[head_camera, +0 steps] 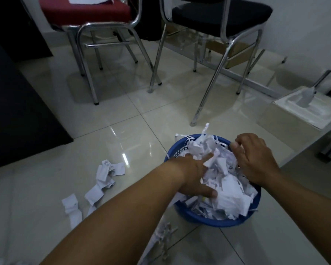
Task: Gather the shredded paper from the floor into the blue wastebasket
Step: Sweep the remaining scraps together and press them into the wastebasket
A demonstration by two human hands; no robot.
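Lower right, the basket (182,208) brims with paper (225,180). The left hand (196,177) presses it, fingers spread; the right hand (256,159), loosely curled, rests on top, gripping nothing visible. More scraps (103,176) lie on the floor (46,188) lower left.

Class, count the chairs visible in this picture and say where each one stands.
2. The red-seated chair stands at the top left; the black-seated chair stands to its right, beyond the blue wastebasket. Others may lie outside the view.
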